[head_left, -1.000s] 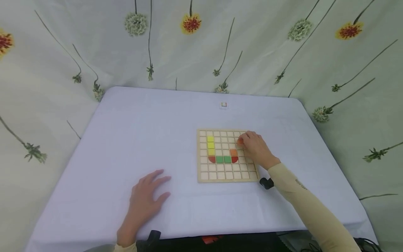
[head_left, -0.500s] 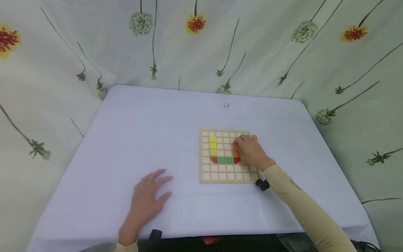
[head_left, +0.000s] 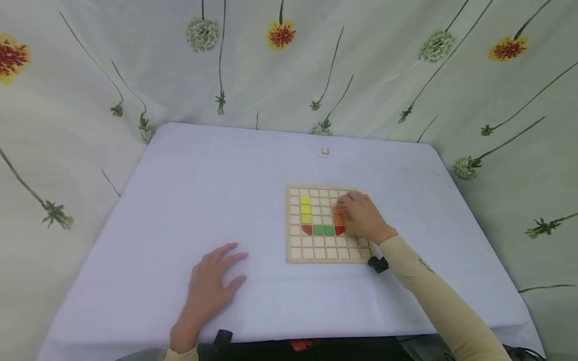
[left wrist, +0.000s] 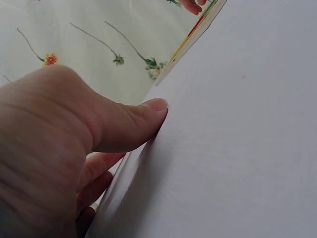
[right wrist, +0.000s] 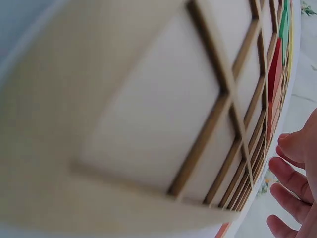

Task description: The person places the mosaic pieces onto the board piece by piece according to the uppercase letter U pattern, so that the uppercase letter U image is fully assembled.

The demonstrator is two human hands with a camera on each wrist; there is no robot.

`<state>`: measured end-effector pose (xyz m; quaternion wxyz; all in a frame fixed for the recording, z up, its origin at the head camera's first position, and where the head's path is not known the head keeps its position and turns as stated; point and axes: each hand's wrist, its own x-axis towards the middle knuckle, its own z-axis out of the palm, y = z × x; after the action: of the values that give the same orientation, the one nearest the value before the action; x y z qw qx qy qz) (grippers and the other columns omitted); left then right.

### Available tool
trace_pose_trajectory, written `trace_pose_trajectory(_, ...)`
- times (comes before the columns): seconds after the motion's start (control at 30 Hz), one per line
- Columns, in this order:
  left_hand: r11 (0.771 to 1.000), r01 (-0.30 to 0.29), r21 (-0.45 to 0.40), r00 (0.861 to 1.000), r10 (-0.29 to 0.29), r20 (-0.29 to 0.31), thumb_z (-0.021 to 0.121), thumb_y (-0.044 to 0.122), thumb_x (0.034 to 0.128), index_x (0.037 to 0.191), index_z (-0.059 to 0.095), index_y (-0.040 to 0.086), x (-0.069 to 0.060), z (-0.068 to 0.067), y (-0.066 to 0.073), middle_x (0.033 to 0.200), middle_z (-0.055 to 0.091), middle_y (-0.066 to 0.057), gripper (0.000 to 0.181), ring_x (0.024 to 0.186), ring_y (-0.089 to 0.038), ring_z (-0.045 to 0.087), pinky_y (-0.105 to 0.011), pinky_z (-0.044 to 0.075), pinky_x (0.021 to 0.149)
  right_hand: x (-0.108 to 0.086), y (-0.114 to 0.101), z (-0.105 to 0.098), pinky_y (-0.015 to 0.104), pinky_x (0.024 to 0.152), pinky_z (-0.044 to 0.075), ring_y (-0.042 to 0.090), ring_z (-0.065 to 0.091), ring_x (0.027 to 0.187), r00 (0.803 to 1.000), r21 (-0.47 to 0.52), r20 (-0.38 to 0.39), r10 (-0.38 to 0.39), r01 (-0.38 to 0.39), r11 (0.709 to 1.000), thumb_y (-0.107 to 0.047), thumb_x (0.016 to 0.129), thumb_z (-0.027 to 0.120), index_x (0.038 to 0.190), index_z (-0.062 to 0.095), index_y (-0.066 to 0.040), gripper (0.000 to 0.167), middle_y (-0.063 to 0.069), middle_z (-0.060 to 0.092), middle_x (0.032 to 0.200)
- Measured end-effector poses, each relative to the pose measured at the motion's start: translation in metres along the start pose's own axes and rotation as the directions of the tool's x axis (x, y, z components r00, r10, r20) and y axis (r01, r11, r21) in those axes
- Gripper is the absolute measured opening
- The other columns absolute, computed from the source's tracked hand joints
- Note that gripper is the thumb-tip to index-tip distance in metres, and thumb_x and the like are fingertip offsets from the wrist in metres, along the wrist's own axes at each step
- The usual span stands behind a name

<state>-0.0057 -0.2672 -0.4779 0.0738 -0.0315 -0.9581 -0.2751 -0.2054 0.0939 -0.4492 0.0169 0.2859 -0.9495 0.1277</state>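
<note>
A wooden grid board (head_left: 325, 260) lies on the white cloth. Its coloured tiles form a U: yellow tiles (head_left: 305, 209) up the left side, green tiles (head_left: 323, 229) between two rounded red tiles (head_left: 339, 230) below, and orange tiles (head_left: 337, 219) up the right. My right hand (head_left: 363, 218) hovers over the board's right side, fingertips beside the upper orange tile. In the right wrist view its fingers (right wrist: 292, 181) are loosely bent with nothing seen between them. Another orange tile (head_left: 367, 197) shows partly behind that hand. My left hand (head_left: 208, 286) rests on the cloth, fingers spread, holding nothing.
A small printed card (head_left: 325, 152) with a coloured U pattern lies beyond the board. The white tablecloth (head_left: 226, 190) covers the table, and a flowered curtain (head_left: 153, 55) hangs behind and beside it. Dark wrist cameras (head_left: 378, 264) stick out below the wrists.
My right hand has carried an orange tile left and set it above the other orange one, then drawn slightly back from it. The left hand stays still; the head view shifted slightly.
</note>
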Motion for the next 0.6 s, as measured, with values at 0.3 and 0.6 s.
trace_pose_trajectory(0.3,1.000,-0.008,0.016,1.000,0.008,-0.003,0.078,0.022,0.0861,0.129,0.068,0.021,0.001,-0.002,0.001,0.151,0.052,-0.008,0.045,0.139,-0.038,0.045,-0.067,0.033,0.106,-0.004,0.033,-0.011,0.056,0.106,0.045,0.037,0.055,0.123,0.987,-0.034,0.000,0.161,-0.161,0.986,-0.010,0.099,0.060,0.126,0.061,-0.002,0.029,0.017,0.063,0.125)
trace_pose_trajectory(0.6,1.000,0.001,0.029,1.000,-0.001,0.003,0.079,0.024,0.0861,0.129,0.068,0.023,0.001,0.000,0.000,0.151,0.053,-0.007,0.045,0.139,-0.037,0.045,-0.067,0.034,0.106,-0.006,0.060,-0.012,0.058,0.100,0.049,0.041,0.057,0.120,0.978,-0.057,0.002,0.207,-0.206,0.977,-0.009,0.097,0.063,0.125,0.061,0.002,0.030,0.023,0.063,0.127)
